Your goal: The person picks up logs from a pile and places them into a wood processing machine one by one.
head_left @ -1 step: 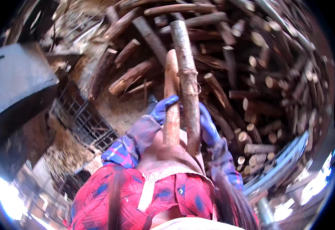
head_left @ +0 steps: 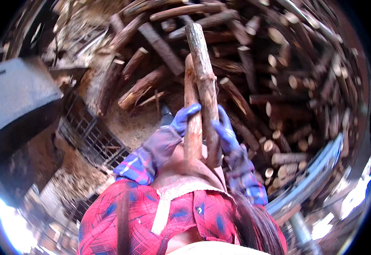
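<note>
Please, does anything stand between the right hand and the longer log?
Only its blue glove; nothing else visible. The right hand holds the longer log from the right; the shorter log is at its left.

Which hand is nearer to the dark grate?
Left. The left hand, on the shorter log, is right of the grate; the right hand, on the longer log, is farther right.

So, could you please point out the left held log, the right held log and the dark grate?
Left held log (head_left: 193, 138), head view: on its lower half.
Right held log (head_left: 206, 91), head view: around mid-length.
Dark grate (head_left: 93, 132), head view: on its crossed bars.
</note>
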Tool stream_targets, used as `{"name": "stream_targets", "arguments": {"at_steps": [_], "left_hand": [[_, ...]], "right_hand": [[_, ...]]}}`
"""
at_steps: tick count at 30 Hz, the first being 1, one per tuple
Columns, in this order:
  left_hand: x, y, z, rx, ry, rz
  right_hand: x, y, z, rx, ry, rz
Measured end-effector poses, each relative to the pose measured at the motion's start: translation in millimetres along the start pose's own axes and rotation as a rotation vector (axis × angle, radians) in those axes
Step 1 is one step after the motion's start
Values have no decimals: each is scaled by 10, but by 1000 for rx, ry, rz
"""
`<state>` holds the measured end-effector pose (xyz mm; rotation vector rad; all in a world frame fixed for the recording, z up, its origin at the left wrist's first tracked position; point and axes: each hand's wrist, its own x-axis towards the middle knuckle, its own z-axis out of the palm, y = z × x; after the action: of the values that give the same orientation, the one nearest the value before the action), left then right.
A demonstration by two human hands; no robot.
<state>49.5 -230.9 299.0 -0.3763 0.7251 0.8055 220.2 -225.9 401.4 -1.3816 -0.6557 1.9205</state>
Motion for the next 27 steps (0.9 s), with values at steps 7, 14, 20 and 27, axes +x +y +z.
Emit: {"name": "stream_targets", "arguments": {"at_steps": [7, 14, 20, 27], "left_hand": [[26, -1812, 2009, 503, -191, -205], [227, -3903, 2697, 898, -315, -138], [170, -4059, 2838, 1179, -435, -177], [-305, -4731, 3478, 1207, -584, -201]], "right_hand": [[-1643, -277, -2393, 611, 27, -56], [-4050, -582, -4506, 102, 718, -590], [-5352, -1068, -5114, -482, 1266, -823], [-6022, -1013, -6108, -1002, 1601, -306]]}}
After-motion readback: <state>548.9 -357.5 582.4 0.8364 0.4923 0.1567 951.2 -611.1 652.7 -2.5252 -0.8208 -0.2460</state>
